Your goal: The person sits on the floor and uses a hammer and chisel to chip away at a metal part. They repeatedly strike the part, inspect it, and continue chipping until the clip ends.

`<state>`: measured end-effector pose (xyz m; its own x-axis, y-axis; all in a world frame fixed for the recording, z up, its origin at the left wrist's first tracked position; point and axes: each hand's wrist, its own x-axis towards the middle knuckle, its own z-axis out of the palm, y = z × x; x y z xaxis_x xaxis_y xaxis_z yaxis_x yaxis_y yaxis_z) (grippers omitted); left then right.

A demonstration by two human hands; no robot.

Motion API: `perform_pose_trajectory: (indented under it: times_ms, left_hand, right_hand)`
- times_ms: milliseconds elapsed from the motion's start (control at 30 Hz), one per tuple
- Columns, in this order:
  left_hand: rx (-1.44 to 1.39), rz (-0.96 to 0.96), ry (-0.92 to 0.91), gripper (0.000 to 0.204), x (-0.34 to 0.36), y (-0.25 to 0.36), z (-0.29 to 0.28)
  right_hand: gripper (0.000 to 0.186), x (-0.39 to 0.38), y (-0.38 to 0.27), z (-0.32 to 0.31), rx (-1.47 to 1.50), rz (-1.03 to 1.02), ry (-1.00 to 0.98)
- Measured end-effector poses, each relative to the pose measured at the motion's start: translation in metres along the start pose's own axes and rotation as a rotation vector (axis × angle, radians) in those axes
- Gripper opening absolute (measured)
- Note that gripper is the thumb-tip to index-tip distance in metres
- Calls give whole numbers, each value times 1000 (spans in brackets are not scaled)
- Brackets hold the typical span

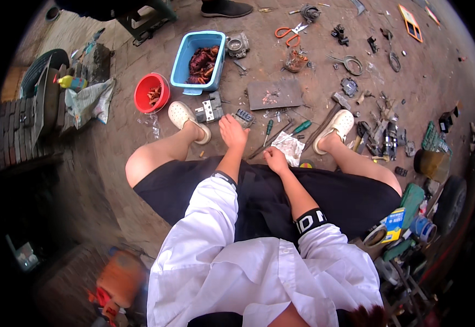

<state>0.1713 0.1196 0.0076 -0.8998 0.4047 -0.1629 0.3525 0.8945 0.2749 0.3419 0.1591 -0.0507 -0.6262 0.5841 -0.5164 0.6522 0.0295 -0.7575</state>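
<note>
My left hand [233,132] reaches forward with its fingers stretched out. Its fingertips are beside a small grey metal part with dark openings [243,117], and whether they touch it is unclear. Just left of that hand lies a dark block with a pale, holed face [210,109]. My right hand [275,159] is closed with curled fingers near my lap; anything inside it is hidden. A thin dark rod [267,143] lies in front of it, beside a crumpled whitish sheet [289,148]. Two green-handled screwdrivers, one upright [269,128] and one slanted [302,127], lie farther ahead.
A blue basin [177,68] holds reddish copper-coloured scrap; a red bucket [164,98] stands beside it. Ahead are a flat dark plate [275,95], orange-handled scissors [289,36] and a hammer [327,120]. Metal parts litter the right side. Another person's shoe [226,8] shows at the top.
</note>
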Motion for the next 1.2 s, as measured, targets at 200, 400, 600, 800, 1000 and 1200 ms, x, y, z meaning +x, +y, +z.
perform_pose_trajectory:
  times_ms: [200, 400, 600, 800, 1000, 1200]
  left_hand:
    - [148, 56, -104, 82, 21, 4, 22]
    - [269, 48, -212, 77, 34, 4, 32]
    - [269, 114, -168, 70, 40, 2, 30]
    - [-102, 38, -280, 92, 42, -26, 20]
    - [-819, -120, -463, 70, 31, -18, 31]
    - [-1525, -278, -792, 50, 14, 13, -5]
  right_hand:
    - [27, 17, 47, 15, 111, 249, -69]
    - [31, 23, 55, 23, 42, 343, -12]
    - [20, 37, 65, 38, 127, 231, 156]
    - [27, 37, 44, 26, 279, 375, 106]
    - [39, 33, -15, -4, 947, 444, 193]
    - [57, 25, -85, -55, 1302, 150, 155]
